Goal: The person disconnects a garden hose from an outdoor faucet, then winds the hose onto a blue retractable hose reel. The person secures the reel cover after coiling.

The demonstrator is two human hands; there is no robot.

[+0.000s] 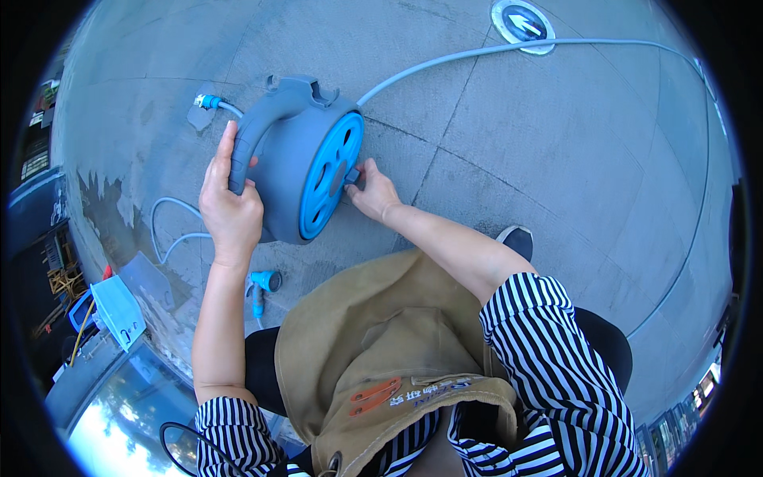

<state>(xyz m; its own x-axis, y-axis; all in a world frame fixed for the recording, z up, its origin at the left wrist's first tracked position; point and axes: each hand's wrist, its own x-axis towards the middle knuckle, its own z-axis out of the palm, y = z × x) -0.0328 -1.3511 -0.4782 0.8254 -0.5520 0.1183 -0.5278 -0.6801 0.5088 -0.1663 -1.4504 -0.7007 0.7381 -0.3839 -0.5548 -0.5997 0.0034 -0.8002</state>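
A grey hose reel (283, 167) with a blue side disc (319, 206) is on the pavement before me. My left hand (231, 200) is wrapped around its curved grey handle (250, 140). On the disc side, the fingers of my right hand (372, 191) pinch the small crank knob (352, 176). A light grey hose (429, 62) leaves the reel at its upper right. Behind the handle, a short hose end carries a blue connector (208, 101). Below the reel lies a blue and grey spray nozzle (261, 289).
The hose runs in a wide arc along the right side of the paving (536, 149). A round arrow marker (523, 25) is set in the ground under it. At the left, a hose loop (164, 232) lies near a light blue bin (118, 310). My shoe (517, 241) is at right.
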